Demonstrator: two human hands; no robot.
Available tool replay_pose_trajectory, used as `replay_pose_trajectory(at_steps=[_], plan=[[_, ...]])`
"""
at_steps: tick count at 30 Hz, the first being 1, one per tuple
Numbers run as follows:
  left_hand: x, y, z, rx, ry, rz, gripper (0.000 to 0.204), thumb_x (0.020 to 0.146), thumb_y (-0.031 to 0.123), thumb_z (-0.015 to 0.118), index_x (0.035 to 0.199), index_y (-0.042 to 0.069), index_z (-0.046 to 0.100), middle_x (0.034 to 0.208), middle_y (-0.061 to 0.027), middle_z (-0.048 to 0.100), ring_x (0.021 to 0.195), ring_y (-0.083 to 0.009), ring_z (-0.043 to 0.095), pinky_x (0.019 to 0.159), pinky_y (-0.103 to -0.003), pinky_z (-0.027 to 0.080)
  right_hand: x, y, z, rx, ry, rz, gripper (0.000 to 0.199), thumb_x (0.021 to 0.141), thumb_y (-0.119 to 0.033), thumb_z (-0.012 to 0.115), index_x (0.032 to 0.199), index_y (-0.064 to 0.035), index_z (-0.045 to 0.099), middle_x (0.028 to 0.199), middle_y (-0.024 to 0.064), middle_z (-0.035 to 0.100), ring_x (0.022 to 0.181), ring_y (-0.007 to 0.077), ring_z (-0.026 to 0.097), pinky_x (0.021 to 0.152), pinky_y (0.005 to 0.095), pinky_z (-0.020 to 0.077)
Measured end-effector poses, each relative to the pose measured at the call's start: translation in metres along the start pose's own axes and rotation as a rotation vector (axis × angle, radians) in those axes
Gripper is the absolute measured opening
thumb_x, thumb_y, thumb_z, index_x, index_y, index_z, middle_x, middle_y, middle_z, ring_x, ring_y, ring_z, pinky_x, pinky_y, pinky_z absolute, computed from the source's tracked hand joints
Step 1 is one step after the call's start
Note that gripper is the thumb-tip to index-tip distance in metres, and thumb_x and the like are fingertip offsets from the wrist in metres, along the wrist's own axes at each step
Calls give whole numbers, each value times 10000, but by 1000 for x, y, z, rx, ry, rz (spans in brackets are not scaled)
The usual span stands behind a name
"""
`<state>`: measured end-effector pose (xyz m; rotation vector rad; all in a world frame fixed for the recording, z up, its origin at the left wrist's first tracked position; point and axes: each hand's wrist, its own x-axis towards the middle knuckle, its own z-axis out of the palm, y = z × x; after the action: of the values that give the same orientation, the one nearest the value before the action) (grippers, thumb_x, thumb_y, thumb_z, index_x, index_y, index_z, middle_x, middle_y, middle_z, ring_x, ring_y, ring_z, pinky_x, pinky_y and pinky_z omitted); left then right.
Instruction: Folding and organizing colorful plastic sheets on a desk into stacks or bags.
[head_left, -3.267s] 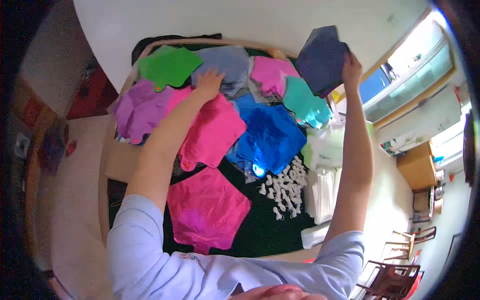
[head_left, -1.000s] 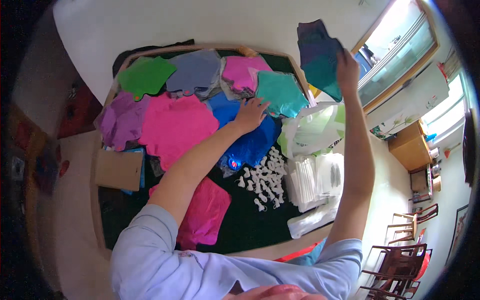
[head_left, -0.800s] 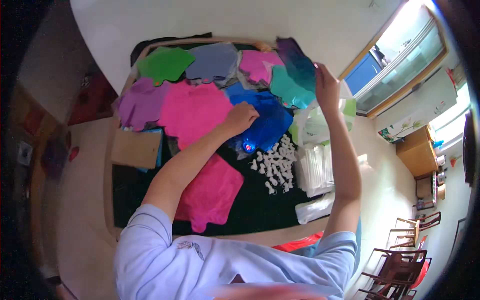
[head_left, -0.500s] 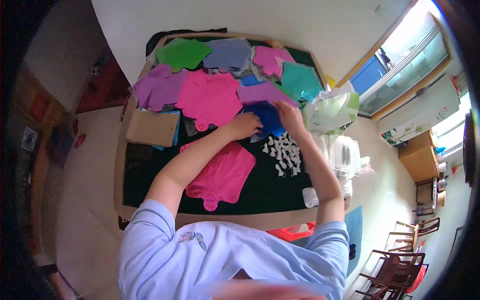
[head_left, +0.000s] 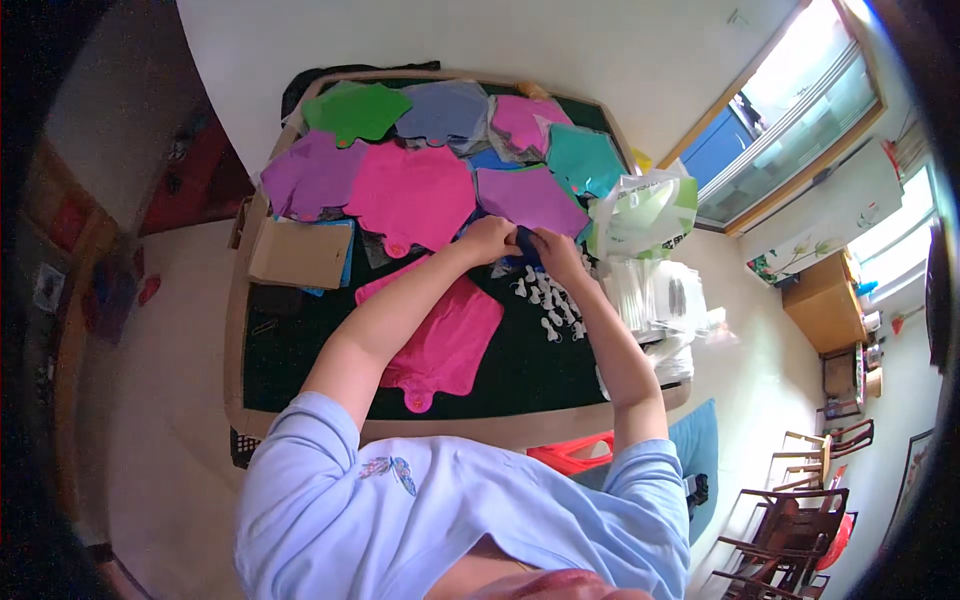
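Observation:
Both hands meet over the middle of the table. My left hand (head_left: 488,240) pinches one side of a dark blue piece of thin, flexible material (head_left: 527,246), and my right hand (head_left: 556,252) grips its other side. The blue piece is bunched or folded, partly hidden by the fingers. Just beyond it lies a flat purple piece (head_left: 532,196) with angled edges. Small white bundles (head_left: 547,302), like tied cord, are scattered beside my right forearm. Under my left forearm, a bright pink flat piece (head_left: 453,335) with a small rounded tab rests on the dark green tabletop.
Stacks of flat pieces cover the far side: green (head_left: 358,112), grey-blue (head_left: 440,112), teal (head_left: 583,160) and large pink (head_left: 412,195). A cardboard piece (head_left: 300,253) lies at the left. Plastic bags (head_left: 645,215) crowd the right edge. A red stool (head_left: 570,453) stands below the near edge.
The dark blue piece, spread out before, is now gathered between both hands. My right hand has come down and nearer my left. The purple piece, earlier partly covered by my right hand, now shows fully.

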<state>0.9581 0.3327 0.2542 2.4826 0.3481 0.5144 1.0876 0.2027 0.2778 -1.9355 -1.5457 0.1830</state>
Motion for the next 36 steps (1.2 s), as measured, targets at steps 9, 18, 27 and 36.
replay_pose_trajectory(at_steps=[9, 18, 27, 36], plan=[[12, -3, -14, -132, 104, -32, 125, 665, 162, 657, 720, 50, 651, 721, -144, 626, 703, -301, 611, 644, -411, 470, 8, -8, -6, 127, 42, -81, 212, 796, -102, 546, 994, -48, 600, 843, 222, 597, 823, 393, 573, 663, 406, 461], [13, 36, -15, 172, 436, 43, 196, 692, 184, 646, 829, 72, 563, 863, -102, 562, 870, -292, 535, 716, -396, 425, 41, 3, -6, 51, 278, -128, 172, 797, -112, 547, 943, -40, 603, 814, 238, 577, 812, 411, 553, 644, 423, 455], [-35, -7, 29, 526, 113, 70, 363, 787, 366, 552, 1068, 137, 579, 1129, -92, 546, 1139, -276, 435, 980, -538, 242, 83, -67, -105, -209, 582, -88, 272, 842, -264, 549, 928, -11, 598, 746, 221, 586, 639, 332, 594, 580, 396, 432], [-137, -18, -85, -1635, -187, -347, 821, 823, 690, 243, 1176, -10, 487, 1108, -184, 568, 959, -292, 578, 832, -427, 455, -77, -167, -58, 236, -8, -485, 308, 746, 21, 532, 1046, -27, 586, 1032, 120, 599, 937, 206, 588, 826, 329, 461]])
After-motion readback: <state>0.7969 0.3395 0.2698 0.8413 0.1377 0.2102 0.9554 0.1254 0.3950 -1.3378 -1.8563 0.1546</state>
